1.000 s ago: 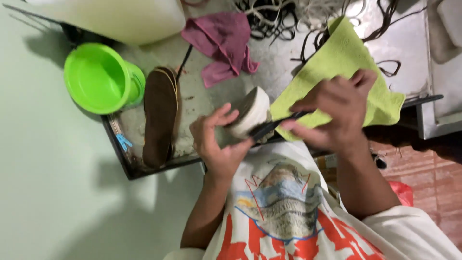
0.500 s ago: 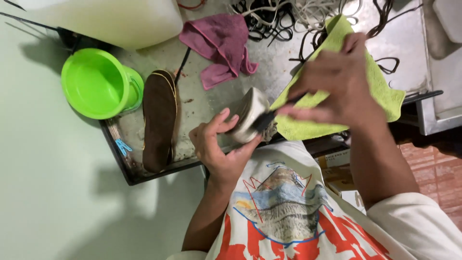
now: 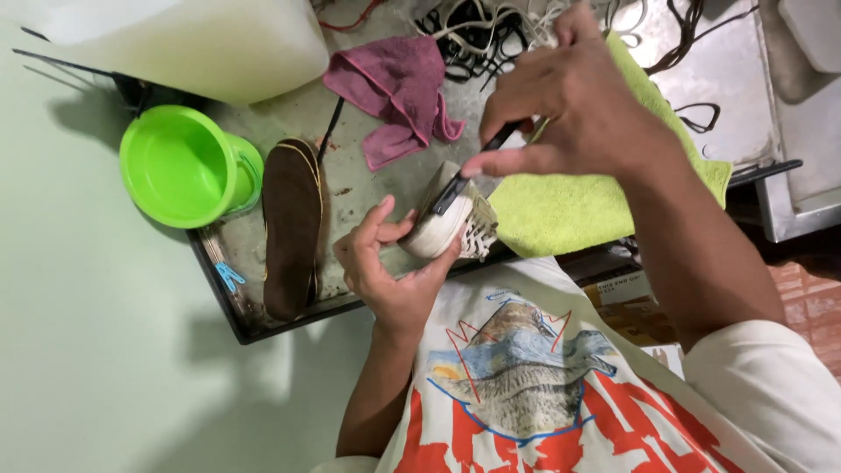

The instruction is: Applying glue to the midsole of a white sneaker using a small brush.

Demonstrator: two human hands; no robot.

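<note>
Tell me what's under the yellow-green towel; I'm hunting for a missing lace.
The towel lies flat on the metal tray. Dark cords run off beside its far edge. Whatever is beneath it is covered; the right hand hides part of it too.

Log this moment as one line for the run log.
left hand: holds white sneaker | right hand: holds dark brush on sneaker | nearby: brown insole, green cup, yellow-green towel

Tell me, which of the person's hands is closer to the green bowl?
Left. The left hand holds the shoe near the green bowl; the right hand is farther, beyond the shoe.
</note>
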